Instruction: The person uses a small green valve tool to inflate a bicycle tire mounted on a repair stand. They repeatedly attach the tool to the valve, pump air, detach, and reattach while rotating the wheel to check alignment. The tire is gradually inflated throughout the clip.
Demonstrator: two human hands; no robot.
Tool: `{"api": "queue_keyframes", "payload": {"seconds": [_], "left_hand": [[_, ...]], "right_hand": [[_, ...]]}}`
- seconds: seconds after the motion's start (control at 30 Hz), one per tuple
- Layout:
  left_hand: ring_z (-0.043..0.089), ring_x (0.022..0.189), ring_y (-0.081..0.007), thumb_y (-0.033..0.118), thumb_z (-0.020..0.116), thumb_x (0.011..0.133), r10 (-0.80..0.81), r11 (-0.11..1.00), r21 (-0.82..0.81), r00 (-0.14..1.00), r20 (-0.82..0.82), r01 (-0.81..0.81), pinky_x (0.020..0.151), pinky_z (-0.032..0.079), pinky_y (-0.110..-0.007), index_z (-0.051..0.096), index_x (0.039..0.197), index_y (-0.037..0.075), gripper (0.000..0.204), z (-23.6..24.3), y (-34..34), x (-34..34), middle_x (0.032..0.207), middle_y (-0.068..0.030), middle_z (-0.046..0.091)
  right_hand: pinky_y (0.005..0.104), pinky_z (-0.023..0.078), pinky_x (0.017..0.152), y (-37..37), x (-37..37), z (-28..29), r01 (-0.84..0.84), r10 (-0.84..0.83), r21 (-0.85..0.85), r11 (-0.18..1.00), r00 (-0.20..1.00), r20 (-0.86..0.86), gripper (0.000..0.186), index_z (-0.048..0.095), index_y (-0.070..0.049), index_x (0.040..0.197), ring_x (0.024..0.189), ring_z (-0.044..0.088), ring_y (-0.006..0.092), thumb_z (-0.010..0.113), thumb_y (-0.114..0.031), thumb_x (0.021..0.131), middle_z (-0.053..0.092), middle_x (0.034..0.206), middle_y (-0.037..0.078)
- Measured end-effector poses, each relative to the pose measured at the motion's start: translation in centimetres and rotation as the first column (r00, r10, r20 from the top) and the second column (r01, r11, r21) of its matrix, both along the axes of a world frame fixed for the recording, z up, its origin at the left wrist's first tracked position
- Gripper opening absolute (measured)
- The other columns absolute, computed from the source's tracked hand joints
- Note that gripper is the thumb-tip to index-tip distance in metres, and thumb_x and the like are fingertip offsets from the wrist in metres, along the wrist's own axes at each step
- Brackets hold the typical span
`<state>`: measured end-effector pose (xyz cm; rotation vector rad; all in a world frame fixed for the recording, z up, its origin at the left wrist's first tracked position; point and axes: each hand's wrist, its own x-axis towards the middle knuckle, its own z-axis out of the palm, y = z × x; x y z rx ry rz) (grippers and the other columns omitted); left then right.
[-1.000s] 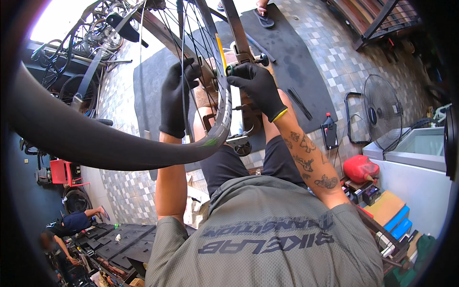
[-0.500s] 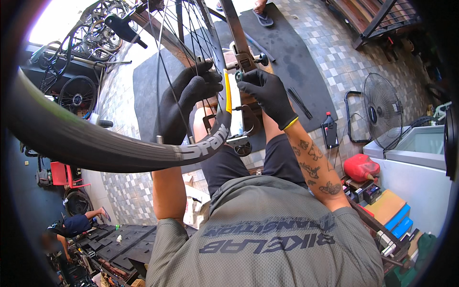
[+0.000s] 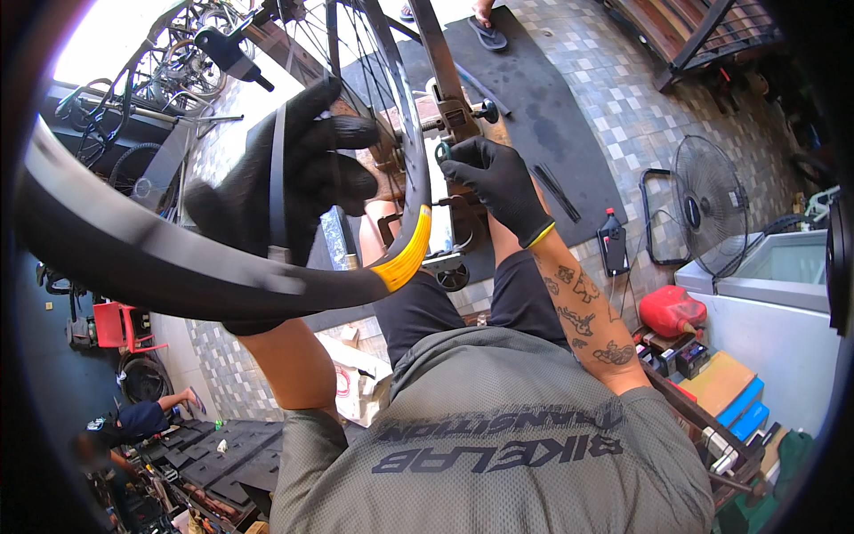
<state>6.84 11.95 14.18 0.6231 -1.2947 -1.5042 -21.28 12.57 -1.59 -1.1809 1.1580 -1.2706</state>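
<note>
Plainly, we sit close over the work, our dark shorts (image 3: 532,298) below the wheel (image 3: 222,280), whose black rim curves across in front of us and up beside the metal stand (image 3: 442,67). Our left hand (image 3: 307,173), gloved in black, is blurred behind the nearest spokes; its grip is released, fingers spread, and we cannot tell whether any of them touches the wheel. We do best to hold those fingers loose and clear of the spokes whenever the rim turns, guiding it with light strokes. Our right hand (image 3: 494,178) has its grip clenched on a small green ring-shaped tool (image 3: 443,151), pinched at the fingertips just to the right of the rim. It looks like a spoke key, so we would seat it squarely before twisting, make small turns and check the rim after each. The black knob (image 3: 487,111) just beyond our right hand probably adjusts the stand, so our knuckles should not bump it. Farther off, the dark mat (image 3: 556,133) spreads around the stand, and a sandalled foot (image 3: 487,36) at its far edge is reason enough to work with compact movements.
</note>
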Motion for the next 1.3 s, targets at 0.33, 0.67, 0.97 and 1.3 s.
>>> {"api": "queue_keyframes", "payload": {"seconds": [0.33, 0.67, 0.97, 1.3], "left_hand": [[0.065, 0.105, -0.0235, 0.044, 0.055, 0.105, 0.375, 0.927, -0.05, 0.922, 0.094, -0.372, 0.095, 0.05, -0.038, 0.046, 0.146, -0.005, 0.064, -0.5, -2.7, 0.8, 0.122, -0.0159, 0.064], [0.065, 0.1, -0.0223, 0.044, 0.054, 0.106, 0.197, 0.975, 0.039, 0.936, 0.292, -0.217, 0.091, 0.05, -0.036, 0.049, 0.143, -0.004, 0.061, -3.3, 1.0, -3.2, 0.117, -0.0148, 0.065], [0.064, 0.095, -0.0213, 0.043, 0.053, 0.106, 0.343, 0.939, -0.026, 0.932, 0.12, -0.342, 0.086, 0.049, -0.035, 0.052, 0.141, -0.003, 0.058, -0.3, 1.0, 1.1, 0.113, -0.0138, 0.066], [0.064, 0.09, -0.0201, 0.043, 0.052, 0.107, 0.282, 0.954, 0.021, 0.916, 0.285, -0.3, 0.081, 0.049, -0.034, 0.055, 0.139, -0.002, 0.055, -3.3, -0.6, -2.0, 0.109, -0.0126, 0.067]], "right_hand": [[0.0273, 0.055, 0.08, 0.2, -0.3, 0.1, 0.018, -0.018, -0.004, 1.0, 1.0, 0.007, 0.025, 0.074, 0.0, 0.105, 0.085, 0.068, 0.0094, 0.078, -0.017, 0.087, 0.077, 0.095, 0.006], [0.0251, 0.052, 0.082, 0.7, -0.5, 0.0, -0.026, 0.027, 0.059, 0.998, 1.0, -0.014, 0.019, 0.071, 0.003, 0.11, 0.088, 0.066, 0.0081, 0.072, -0.01, 0.096, 0.073, 0.096, 0.003], [0.0243, 0.053, 0.078, 1.4, -0.7, 0.6, -0.081, 0.066, 0.155, 0.985, 0.993, 0.1, 0.02, 0.071, 0.002, 0.111, 0.085, 0.067, 0.0072, 0.072, -0.011, 0.096, 0.073, 0.093, 0.003], [0.0214, 0.05, 0.069, 1.7, 0.0, 2.5, -0.069, 0.06, 0.106, 0.992, 0.995, 0.081, 0.023, 0.071, 0.002, 0.107, 0.076, 0.062, 0.0043, 0.075, -0.017, 0.094, 0.072, 0.089, 0.002]]}}
